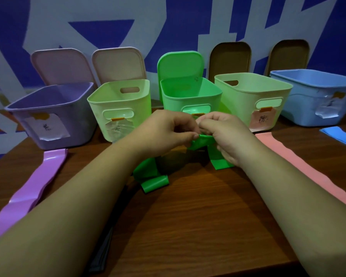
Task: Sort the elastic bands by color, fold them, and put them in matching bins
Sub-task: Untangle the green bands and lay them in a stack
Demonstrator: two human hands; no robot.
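Note:
A bright green elastic band [153, 179] hangs in folds from both my hands above the table's middle, its lower loops touching the wood. My left hand [164, 129] pinches its top between thumb and fingers. My right hand [224, 134] grips the band right beside it, fingers curled round the material. Directly behind my hands stands the bright green bin [190, 94] with its lid up. A purple band [31, 188] lies flat at the left, a pink band [306, 166] at the right, and a blue band [340, 135] at the far right.
Along the wall stand a purple bin [48, 114], a pale green bin [118, 108], another pale green bin [254, 96] with a pink label, and a blue bin [316, 96]. A dark grey band [101, 254] lies under my left forearm near the wooden table's front edge.

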